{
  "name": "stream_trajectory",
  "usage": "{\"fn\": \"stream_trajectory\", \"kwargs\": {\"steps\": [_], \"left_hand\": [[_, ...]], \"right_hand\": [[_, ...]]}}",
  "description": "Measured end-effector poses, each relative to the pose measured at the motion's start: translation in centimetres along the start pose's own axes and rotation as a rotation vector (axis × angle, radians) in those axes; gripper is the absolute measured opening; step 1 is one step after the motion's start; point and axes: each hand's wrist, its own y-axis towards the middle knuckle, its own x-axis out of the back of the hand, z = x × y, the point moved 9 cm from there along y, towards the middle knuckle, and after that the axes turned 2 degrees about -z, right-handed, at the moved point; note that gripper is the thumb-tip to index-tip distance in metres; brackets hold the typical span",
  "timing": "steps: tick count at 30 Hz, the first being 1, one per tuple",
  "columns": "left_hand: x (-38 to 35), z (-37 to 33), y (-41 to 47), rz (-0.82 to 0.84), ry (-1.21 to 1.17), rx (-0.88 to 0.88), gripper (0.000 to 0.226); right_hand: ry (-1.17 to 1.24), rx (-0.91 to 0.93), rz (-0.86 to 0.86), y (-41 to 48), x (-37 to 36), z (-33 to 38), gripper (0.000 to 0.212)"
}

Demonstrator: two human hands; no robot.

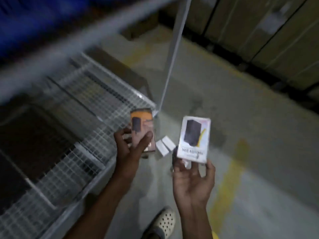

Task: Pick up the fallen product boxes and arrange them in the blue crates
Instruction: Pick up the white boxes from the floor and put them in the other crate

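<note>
Left hand (131,149) grasps orange box (142,125), thumb across its face, beside wire shelf (82,104) | right hand (191,180) grasps white box (194,138) by its lower end, above floor (241,118) | small white boxes (165,145) lie on floor between the two held boxes | blue blur (25,23) upper left, unidentifiable

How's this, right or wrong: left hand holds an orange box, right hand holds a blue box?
Wrong colour: the head view shows the left hand holds an orange box, right hand holds a white box, not blue.
</note>
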Motion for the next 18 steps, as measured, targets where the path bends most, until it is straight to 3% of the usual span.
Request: {"fn": "stream_trajectory", "kwargs": {"steps": [5,8,11,15,18], "left_hand": [[-4.4,-18.9,-7.1,0.105,-0.203,-0.069,0.049],[-5.8,-27.5,-11.1,0.157,-0.397,-0.047,0.056],[-6.4,-33.9,-15.4,0.165,-0.509,-0.029,0.061],[-6.9,-38.9,-19.8,0.224,-0.639,0.023,0.037],[-7.3,-41.6,-21.1,0.295,-0.802,0.005,0.043]], "right_hand": [[0.020,-0.033,0.119,-13.7,-14.3,5.1,0.039],[-0.014,-0.008,0.181,-20.1,-20.7,6.9,0.051],[-0.008,-0.019,0.280,-26.0,-26.3,8.1,0.054],[-0.005,-0.040,0.315,-30.5,-30.1,8.3,0.040],[-0.016,-0.055,0.394,-31.4,-32.3,8.6,0.042]]}}
